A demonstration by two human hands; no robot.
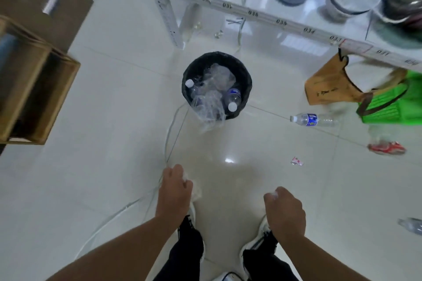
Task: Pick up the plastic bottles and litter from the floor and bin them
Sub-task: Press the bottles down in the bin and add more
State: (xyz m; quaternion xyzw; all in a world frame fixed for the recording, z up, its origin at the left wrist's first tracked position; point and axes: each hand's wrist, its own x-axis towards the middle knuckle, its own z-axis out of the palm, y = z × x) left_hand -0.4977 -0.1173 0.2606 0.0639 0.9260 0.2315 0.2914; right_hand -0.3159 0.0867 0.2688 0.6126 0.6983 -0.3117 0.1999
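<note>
Ahead of you, the black bin (217, 85) is packed with clear bottles and crumpled plastic spilling over its rim. Your left hand (174, 189) grips clear wrapping; your right hand (285, 210) is clenched around something whitish. One blue-labelled bottle (314, 120) lies right of the bin.

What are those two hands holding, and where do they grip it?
Left hand is closed on crumpled clear plastic, bunched in the fingers. Right hand is fisted; only a white scrap shows, unidentifiable.
</note>
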